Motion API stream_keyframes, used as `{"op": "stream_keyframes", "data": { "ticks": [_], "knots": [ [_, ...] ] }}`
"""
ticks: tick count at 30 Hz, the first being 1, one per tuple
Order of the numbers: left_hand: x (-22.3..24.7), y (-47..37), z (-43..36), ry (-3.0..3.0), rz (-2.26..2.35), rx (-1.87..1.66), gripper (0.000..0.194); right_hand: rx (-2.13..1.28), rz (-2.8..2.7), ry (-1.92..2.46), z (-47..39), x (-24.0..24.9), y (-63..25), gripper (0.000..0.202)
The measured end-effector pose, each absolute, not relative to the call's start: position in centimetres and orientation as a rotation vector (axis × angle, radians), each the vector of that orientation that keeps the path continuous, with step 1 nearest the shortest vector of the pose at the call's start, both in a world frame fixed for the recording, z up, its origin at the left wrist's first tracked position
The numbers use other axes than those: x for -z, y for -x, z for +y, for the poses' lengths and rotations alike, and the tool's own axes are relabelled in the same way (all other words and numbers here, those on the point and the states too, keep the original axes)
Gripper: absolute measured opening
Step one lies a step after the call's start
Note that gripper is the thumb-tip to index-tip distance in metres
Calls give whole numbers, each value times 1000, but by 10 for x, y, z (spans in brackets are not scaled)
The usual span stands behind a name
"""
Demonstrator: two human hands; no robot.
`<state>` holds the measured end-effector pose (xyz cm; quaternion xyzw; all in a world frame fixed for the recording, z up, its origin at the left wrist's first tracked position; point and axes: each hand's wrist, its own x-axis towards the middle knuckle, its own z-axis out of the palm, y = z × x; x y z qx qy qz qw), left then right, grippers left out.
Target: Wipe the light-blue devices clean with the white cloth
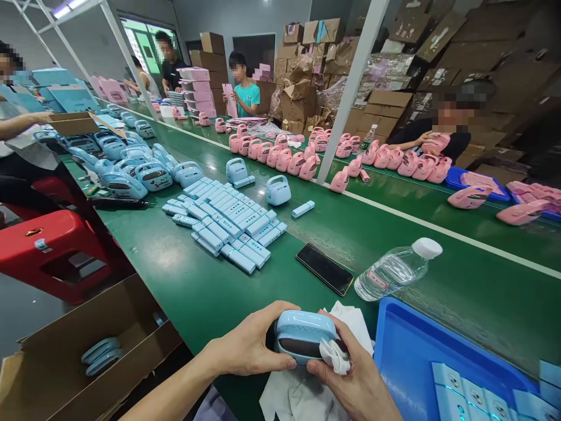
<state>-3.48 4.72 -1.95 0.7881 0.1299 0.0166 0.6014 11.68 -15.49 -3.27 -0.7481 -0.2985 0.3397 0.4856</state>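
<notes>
Head view shows the left hand (249, 345) wrapped around the left end of a light-blue handheld device (302, 334), fingers curled and clamped on its casing, thumb laid along its lower edge. The right hand (355, 380) grips the device's right end, its fingers closed on a wad of white cloth (335, 356) pressed against the dark front panel. The device is held just above the near edge of the green conveyor belt (394, 234), over a larger white cloth (298, 392) that hangs past that edge.

A blue plastic tray (403, 351) sits at the near right corner of the belt, with pale-blue boxes (477, 400) lined up in it. Just beyond it a clear water bottle (397, 268) lies on its side, and a black phone (325, 268) lies flat to its left. Further along the belt's middle, rows of light-blue sticks (228, 219) are packed side by side, with more blue devices (135, 169) crowded toward the left edge. Pink devices (284, 158) line the far side past a white stripe. Off the near left edge stands an open cardboard box (79, 362), and beyond it a red stool (48, 245). Other people sit and stand along both sides.
</notes>
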Motion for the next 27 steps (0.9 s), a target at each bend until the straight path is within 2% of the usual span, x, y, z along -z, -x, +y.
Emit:
{"op": "stream_keyframes", "data": {
  "ticks": [3,7,9,12,15,17,22,25,26,27],
  "knots": [
    [22,36,49,-1808,301,-3,74,-832,-729,1839,-160,30,-121,81],
    [29,43,51,-1807,250,-19,80,-791,-684,1948,-178,41,-130,64],
    [32,48,52,-1809,229,-24,79,-723,-506,2036,-190,51,-137,64],
    [35,49,52,-1786,228,-40,64,-650,-185,2013,-205,68,-145,72],
    [33,45,48,-1753,308,-110,43,-703,32,1692,-204,76,-138,80],
    [30,39,43,-1724,359,-155,40,-653,42,1601,-193,74,-124,78],
    [19,29,36,-1696,360,-211,44,-218,-257,1784,-153,61,-87,51],
    [16,25,35,-1629,380,-228,43,226,-670,1861,-135,62,-77,23],
    [16,24,35,-1595,384,-243,43,340,-847,1826,-131,63,-76,22],
    [17,22,34,-1561,383,-254,44,412,-1020,1777,-127,65,-75,30]
  ]
}}
